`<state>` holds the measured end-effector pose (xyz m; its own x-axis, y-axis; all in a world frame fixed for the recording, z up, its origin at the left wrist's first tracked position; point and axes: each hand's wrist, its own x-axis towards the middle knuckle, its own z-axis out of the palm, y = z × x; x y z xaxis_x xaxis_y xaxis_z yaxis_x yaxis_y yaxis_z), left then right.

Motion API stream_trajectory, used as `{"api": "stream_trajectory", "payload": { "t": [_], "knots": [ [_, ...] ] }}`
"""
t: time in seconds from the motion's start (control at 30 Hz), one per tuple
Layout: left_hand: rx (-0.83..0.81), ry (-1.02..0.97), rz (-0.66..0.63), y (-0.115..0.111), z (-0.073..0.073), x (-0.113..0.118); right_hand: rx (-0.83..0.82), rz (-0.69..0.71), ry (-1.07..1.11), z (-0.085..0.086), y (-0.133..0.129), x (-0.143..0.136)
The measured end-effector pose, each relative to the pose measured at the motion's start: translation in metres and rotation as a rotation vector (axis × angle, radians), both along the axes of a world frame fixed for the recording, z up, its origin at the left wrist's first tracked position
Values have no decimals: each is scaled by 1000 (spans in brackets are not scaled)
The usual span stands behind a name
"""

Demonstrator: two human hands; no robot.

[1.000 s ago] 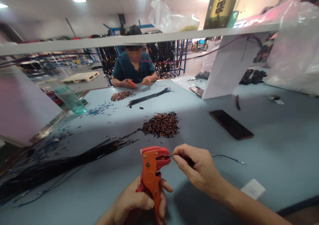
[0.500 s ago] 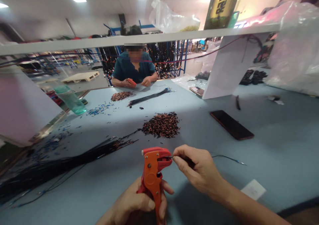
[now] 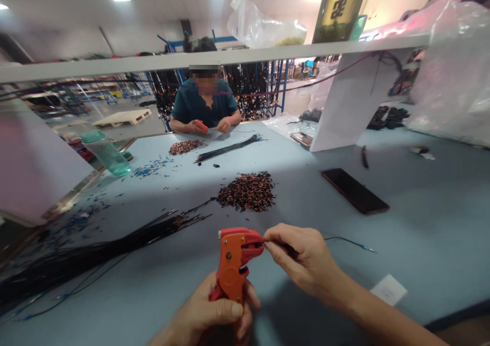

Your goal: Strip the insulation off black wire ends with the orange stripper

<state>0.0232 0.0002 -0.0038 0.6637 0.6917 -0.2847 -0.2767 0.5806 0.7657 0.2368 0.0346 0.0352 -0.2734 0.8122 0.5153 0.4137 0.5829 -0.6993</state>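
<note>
My left hand [image 3: 220,310] is wrapped round the handles of a red and orange wire stripper [image 3: 231,264], held upright with its jaws pointing right. At the jaws, my right hand [image 3: 302,256] pinches a thin black wire [image 3: 350,241], whose far part comes out behind the hand and ends in a blue and silver tip. The wire's near end is hidden between fingertips and jaws. Beyond the tool lies a pile of short black and copper pieces [image 3: 247,192]. A long bundle of black wires [image 3: 95,254] stretches across the left side.
A black phone [image 3: 355,191] and a white paper piece [image 3: 389,290] lie at the right. Across the table sits a person [image 3: 206,103] holding a red tool. A green bottle [image 3: 105,153] leans at the left; a white shelf [image 3: 237,56] spans above.
The fingers of my left hand have closed further round the tool's handles. My right hand has shifted slightly left, closer against the jaws.
</note>
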Motion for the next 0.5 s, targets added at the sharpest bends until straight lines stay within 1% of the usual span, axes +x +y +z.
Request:
{"api": "stream_trajectory", "payload": {
  "t": [0.1, 0.3, 0.5],
  "knots": [
    [-27, 40, 9, 0, 1, 1, -1, 1, -10, -1, 0, 0],
    [-34, 41, 18, 0, 6, 5, -47, -1, -6, -2, 0, 0],
    [-36, 21, 6, 0, 3, 5, -45, 7, -13, -1, 1, -1]
  ]
}}
